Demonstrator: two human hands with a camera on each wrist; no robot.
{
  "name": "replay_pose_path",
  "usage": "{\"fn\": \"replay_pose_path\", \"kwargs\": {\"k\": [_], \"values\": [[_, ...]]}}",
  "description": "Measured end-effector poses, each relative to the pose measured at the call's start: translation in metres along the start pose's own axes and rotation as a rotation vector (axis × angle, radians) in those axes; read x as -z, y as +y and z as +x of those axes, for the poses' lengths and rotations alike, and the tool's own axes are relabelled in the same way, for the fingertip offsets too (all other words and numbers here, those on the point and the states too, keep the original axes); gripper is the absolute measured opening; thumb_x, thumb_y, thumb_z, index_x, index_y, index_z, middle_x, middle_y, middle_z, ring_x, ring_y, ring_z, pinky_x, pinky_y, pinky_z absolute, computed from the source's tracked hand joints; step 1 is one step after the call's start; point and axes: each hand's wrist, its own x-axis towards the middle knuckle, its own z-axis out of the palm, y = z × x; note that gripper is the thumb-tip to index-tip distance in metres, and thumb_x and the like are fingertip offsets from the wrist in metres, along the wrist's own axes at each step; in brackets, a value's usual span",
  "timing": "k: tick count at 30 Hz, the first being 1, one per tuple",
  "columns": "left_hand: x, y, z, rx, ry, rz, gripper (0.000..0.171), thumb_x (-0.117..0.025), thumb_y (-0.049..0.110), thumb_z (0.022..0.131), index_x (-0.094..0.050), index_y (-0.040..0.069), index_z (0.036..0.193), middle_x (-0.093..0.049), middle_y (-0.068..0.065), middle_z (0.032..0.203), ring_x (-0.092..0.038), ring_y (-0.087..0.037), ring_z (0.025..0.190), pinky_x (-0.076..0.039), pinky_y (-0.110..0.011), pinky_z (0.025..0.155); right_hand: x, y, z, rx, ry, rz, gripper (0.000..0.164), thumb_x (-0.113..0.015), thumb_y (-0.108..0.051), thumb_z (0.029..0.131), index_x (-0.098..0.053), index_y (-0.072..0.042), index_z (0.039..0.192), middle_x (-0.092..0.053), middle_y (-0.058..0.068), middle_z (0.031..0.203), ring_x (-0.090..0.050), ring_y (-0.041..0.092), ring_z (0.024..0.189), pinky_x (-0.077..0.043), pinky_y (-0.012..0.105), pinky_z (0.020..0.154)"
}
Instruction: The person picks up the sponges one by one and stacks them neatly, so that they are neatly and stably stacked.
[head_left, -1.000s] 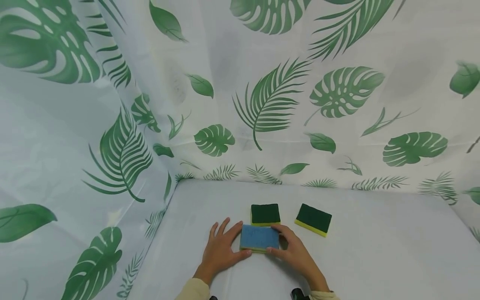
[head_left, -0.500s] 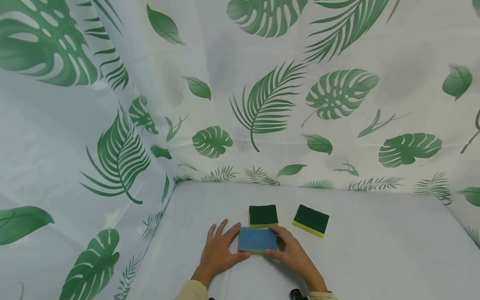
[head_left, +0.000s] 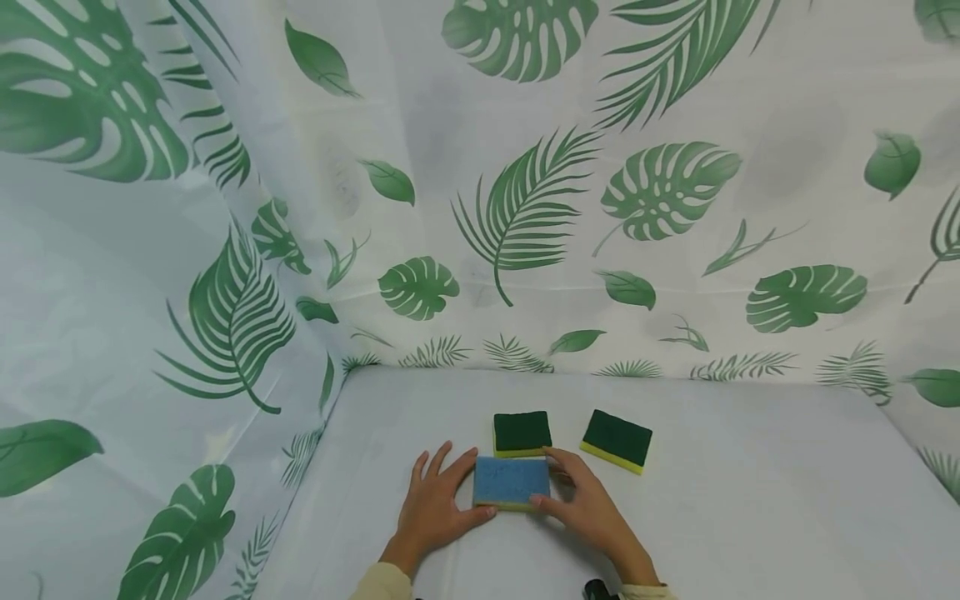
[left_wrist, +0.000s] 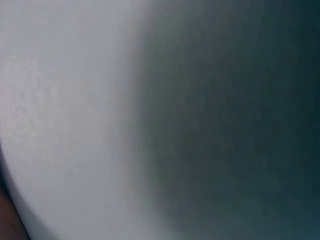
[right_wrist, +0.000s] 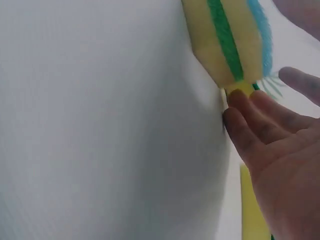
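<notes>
In the head view a blue-topped sponge (head_left: pixel 512 480) lies at the front middle of the white table. The right wrist view shows its end as a stack of two yellow sponges (right_wrist: pixel 227 45), with a green layer between them and the blue layer outermost. My left hand (head_left: pixel 435 508) holds the left end, index finger at the far corner and thumb at the near edge. At the right end my right hand (head_left: pixel 592 504) holds it likewise, thumb on the near corner. Just behind sits a dark green-topped sponge (head_left: pixel 522 432); another green-topped sponge (head_left: pixel 617 439) lies angled to the right.
The white tabletop (head_left: pixel 750 500) meets a leaf-printed sheet (head_left: pixel 675 275) at the back and left. A black device (head_left: pixel 596 589) shows at my right wrist. The left wrist view is mostly blurred white and dark grey.
The head view has shifted slightly, so everything sits a little farther left in it. Both hands keep their hold on the blue-topped sponge stack.
</notes>
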Motion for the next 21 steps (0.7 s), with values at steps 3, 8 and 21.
{"fn": "replay_pose_path", "kwargs": {"k": [3, 8, 21], "values": [[-0.001, -0.002, 0.001, 0.006, -0.004, -0.021, 0.095, -0.058, 0.09, 0.085, -0.054, 0.031, 0.159, -0.053, 0.01, 0.16, -0.028, -0.029, 0.159, -0.011, -0.063, 0.128, 0.011, -0.003, -0.002, -0.027, 0.047, -0.008, 0.075, -0.085, -0.03, 0.095, -0.051, -0.006, 0.157, -0.055, 0.016, 0.153, -0.059, 0.035, 0.136, -0.049, 0.054, 0.113], [0.001, -0.002, 0.001, 0.015, -0.009, -0.076, 0.096, -0.063, 0.089, 0.082, -0.055, 0.031, 0.159, -0.053, 0.009, 0.16, -0.027, -0.03, 0.159, -0.011, -0.064, 0.128, 0.036, -0.006, -0.004, -0.018, 0.128, -0.082, 0.068, -0.08, -0.024, 0.099, -0.05, -0.003, 0.157, -0.054, 0.02, 0.153, -0.058, 0.038, 0.136, -0.049, 0.058, 0.112], [0.004, -0.003, 0.001, -0.01, 0.027, -0.158, 0.096, -0.074, 0.08, 0.081, -0.058, 0.022, 0.156, -0.056, 0.002, 0.159, -0.029, -0.035, 0.158, -0.011, -0.065, 0.127, 0.1, 0.014, -0.01, -0.015, 0.25, -0.214, 0.074, -0.078, -0.026, 0.101, -0.041, 0.002, 0.159, -0.037, 0.032, 0.162, -0.037, 0.055, 0.146, -0.035, 0.076, 0.114]]}}
